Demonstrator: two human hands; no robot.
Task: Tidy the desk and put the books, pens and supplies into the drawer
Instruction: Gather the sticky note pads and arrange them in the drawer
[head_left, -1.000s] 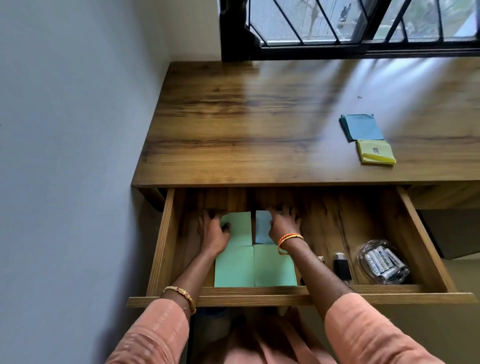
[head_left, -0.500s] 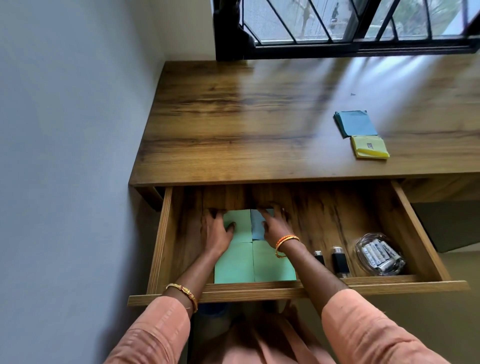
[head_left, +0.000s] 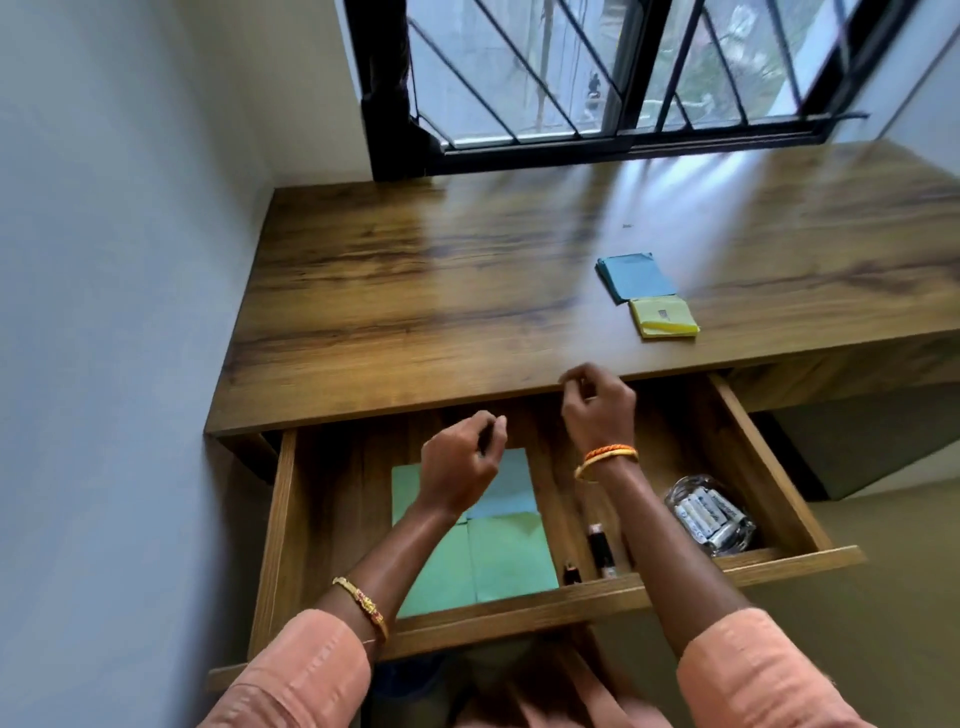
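The wooden drawer (head_left: 789, 558) stands pulled out under the desk (head_left: 467, 291). Green paper pads (head_left: 509, 561) and a light blue pad (head_left: 511, 488) lie flat inside it. My left hand (head_left: 460, 467) hovers above those pads, fingers loosely curled, holding nothing. My right hand (head_left: 597, 408) is raised near the desk's front edge, fingers also loosely curled and holding nothing. On the desk top lie a blue pad (head_left: 634, 275) and a yellow pad (head_left: 664, 318), touching each other.
In the drawer's right part sit a clear container of batteries (head_left: 709, 514) and small black items (head_left: 600, 551). A grey wall borders the desk on the left; a barred window (head_left: 597, 78) is behind it.
Both hands have let go of the pads in the drawer and lifted up. The right hand rose to the desk edge. The camera view tilted and shifted right.
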